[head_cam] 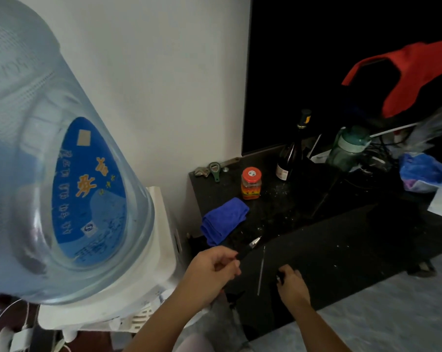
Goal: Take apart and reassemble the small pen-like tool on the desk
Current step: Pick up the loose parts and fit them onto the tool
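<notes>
My left hand (215, 268) grips the dark barrel of the pen-like tool (250, 245), whose silver tip points up and to the right over the black desk (342, 237). A thin pale refill rod (261, 270) lies on the desk between my hands, running near to far. My right hand (291, 283) rests on the desk just right of the rod, fingers curled around a small dark piece (279, 278) with a shiny spot; what that piece is I cannot tell.
A folded blue cloth (223, 221) lies behind the pen tip. Farther back stand an orange jar with a red lid (251, 184), a dark wine bottle (291, 153), a green jug (349, 148) and a bottle opener (215, 170). A large water dispenser bottle (62, 161) fills the left.
</notes>
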A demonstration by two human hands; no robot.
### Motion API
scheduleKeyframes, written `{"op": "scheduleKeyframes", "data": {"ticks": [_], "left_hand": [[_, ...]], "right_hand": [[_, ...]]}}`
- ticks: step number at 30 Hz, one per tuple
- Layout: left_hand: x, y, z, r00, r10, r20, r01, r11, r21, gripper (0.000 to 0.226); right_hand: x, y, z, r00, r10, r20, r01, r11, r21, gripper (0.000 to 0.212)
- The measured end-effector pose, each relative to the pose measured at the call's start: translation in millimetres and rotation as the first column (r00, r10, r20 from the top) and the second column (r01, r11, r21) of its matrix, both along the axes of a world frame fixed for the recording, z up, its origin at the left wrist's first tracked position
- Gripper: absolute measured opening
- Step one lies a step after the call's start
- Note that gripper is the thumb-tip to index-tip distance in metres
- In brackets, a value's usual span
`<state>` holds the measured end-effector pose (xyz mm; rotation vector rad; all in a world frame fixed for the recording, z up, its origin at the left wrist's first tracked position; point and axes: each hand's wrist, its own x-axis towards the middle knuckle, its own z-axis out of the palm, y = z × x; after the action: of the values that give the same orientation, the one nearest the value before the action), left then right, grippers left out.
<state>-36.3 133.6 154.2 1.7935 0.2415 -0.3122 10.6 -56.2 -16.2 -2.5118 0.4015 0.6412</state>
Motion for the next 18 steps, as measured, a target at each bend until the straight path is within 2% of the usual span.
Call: {"op": "scheduleKeyframes", "data": {"ticks": [3, 5, 7, 10, 14, 18], "left_hand": [[0, -6, 0, 0.999, -0.037, 0.012, 0.037, 0.999, 0.001, 0.023], [2, -10, -2, 0.997, -0.068, 0.023, 0.068, 0.998, 0.007, 0.023], [3, -14, -4, 0.995, -0.094, 0.027, 0.093, 0.995, 0.021, 0.022], [4, -19, -4, 0.99, -0.137, 0.021, 0.136, 0.99, 0.031, 0.022], [7, -24, 0, 0.975, -0.223, -0.007, 0.223, 0.974, 0.044, 0.024], [9, -27, 9, 0.965, -0.26, 0.01, 0.259, 0.963, 0.081, 0.027]], "right_hand": [[-8, -9, -1, 0.996, -0.078, -0.053, 0.083, 0.99, 0.111, 0.037], [-14, -17, 2, 0.98, -0.186, -0.077, 0.198, 0.954, 0.223, 0.034], [-19, -25, 11, 0.94, -0.329, -0.091, 0.339, 0.871, 0.355, 0.032], [-25, -34, 38, 0.863, -0.497, -0.089, 0.449, 0.675, 0.586, 0.027], [-29, -42, 93, 0.82, -0.572, -0.022, 0.376, 0.51, 0.774, 0.021], [-37, -41, 145, 0.795, -0.601, 0.084, 0.212, 0.406, 0.889, 0.017]]}}
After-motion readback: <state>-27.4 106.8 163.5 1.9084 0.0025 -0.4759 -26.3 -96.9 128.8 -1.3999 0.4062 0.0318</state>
